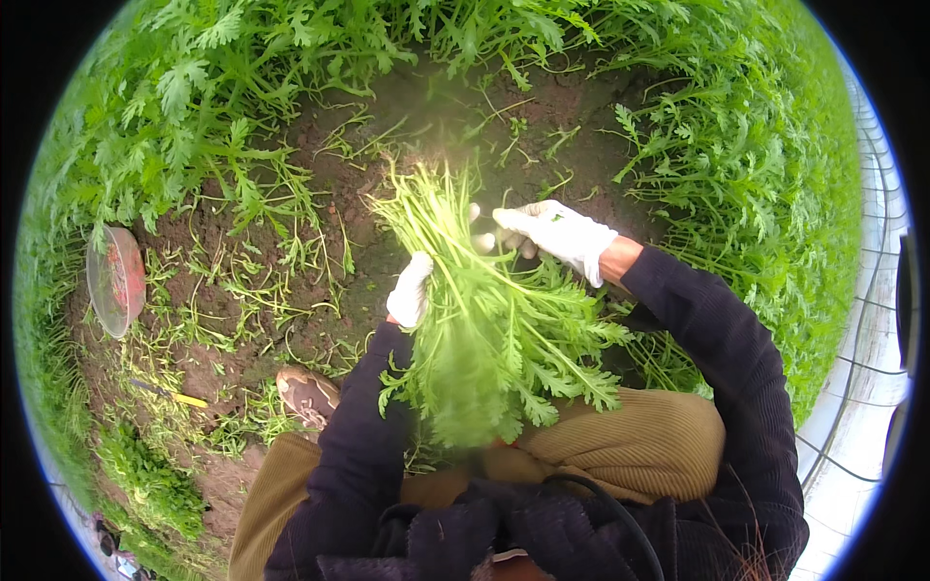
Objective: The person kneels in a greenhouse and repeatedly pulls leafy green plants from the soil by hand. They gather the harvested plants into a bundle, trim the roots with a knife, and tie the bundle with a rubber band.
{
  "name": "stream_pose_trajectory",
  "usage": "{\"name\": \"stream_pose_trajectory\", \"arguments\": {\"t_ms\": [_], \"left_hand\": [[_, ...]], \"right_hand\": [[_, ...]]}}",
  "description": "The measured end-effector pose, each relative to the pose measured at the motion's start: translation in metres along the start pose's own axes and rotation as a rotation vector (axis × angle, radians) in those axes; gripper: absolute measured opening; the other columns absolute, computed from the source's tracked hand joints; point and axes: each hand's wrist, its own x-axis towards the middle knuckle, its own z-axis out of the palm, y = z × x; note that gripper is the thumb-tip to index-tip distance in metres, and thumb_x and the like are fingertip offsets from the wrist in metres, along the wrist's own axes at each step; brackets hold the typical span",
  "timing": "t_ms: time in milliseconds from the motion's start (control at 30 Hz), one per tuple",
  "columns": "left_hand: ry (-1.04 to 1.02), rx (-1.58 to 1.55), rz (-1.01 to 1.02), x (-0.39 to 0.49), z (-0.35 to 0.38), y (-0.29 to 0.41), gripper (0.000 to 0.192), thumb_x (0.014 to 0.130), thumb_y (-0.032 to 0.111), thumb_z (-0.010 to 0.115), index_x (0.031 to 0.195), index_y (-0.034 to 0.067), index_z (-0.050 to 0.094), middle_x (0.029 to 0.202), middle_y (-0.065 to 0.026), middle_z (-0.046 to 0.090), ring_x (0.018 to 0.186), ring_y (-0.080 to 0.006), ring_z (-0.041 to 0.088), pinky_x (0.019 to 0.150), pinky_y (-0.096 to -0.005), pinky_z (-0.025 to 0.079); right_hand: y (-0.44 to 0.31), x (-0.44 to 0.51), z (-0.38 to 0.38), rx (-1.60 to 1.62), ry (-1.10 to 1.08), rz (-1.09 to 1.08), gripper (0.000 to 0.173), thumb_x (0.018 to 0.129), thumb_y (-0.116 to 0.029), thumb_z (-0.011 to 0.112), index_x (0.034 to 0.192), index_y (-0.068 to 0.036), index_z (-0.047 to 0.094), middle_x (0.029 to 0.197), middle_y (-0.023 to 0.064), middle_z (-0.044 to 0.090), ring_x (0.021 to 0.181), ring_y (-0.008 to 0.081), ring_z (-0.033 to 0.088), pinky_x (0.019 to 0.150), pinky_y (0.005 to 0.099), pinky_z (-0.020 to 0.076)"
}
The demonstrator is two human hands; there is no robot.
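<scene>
A large bunch of leafy green plants (465, 290) lies across my left hand (411, 290), which wears a white glove and is closed around the stems. The pale root ends point away from me, and the lobed leaves hang towards my lap. To the right of the stems is my right hand (548, 234), also in a white glove, with its thumb and fingertips close together. A small bit of green leaf clings to the back of that glove. Whether anything thin is between those fingertips cannot be made out.
Dense leafy plants (755, 167) stand ahead and on both sides. A clear plastic tub (116, 282) rests at the left. Nearer, a knife with a yellow handle (189, 400) lies on soil littered with cut stems. A pile of greens (149, 479) is at the lower left, beyond my shoe (308, 396).
</scene>
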Motion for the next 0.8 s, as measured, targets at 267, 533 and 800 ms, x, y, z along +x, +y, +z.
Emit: {"name": "stream_pose_trajectory", "arguments": {"t_ms": [267, 533, 800], "left_hand": [[0.021, 0.155, -0.155, 0.003, -0.001, 0.013, 0.061, 0.095, 0.032, 0.055, 0.143, -0.003, 0.040, 0.136, -0.0162, 0.054, 0.121, -0.0243, 0.056, 0.105, -0.0402, 0.044], [0.055, 0.348, -0.125, 0.013, 0.030, 0.016, 0.049, 0.091, 0.026, 0.058, 0.131, -0.001, 0.055, 0.125, -0.0085, 0.061, 0.120, -0.0183, 0.054, 0.108, -0.0344, 0.036], [0.187, 0.382, -0.093, 0.028, 0.065, 0.018, 0.029, 0.085, 0.007, 0.065, 0.114, 0.006, 0.064, 0.101, -0.0030, 0.067, 0.094, -0.0141, 0.063, 0.087, -0.0303, 0.050]], "right_hand": [[-0.043, -0.032, 0.006, -0.084, 0.025, -0.427, 0.024, 0.095, -0.029, 0.064, 0.085, -0.007, 0.065, 0.072, -0.0035, 0.058, 0.061, 0.0046, 0.051, 0.054, 0.0220, 0.0409], [-0.045, -0.031, 0.028, -0.146, 0.107, -0.579, 0.024, 0.092, -0.025, 0.069, 0.082, -0.006, 0.058, 0.066, -0.0014, 0.054, 0.057, 0.0043, 0.046, 0.052, 0.0239, 0.0389], [-0.044, -0.034, 0.023, 0.053, 0.108, -0.398, 0.024, 0.092, -0.026, 0.068, 0.085, -0.006, 0.057, 0.067, -0.0028, 0.057, 0.060, 0.0033, 0.051, 0.054, 0.0210, 0.0411]]}}
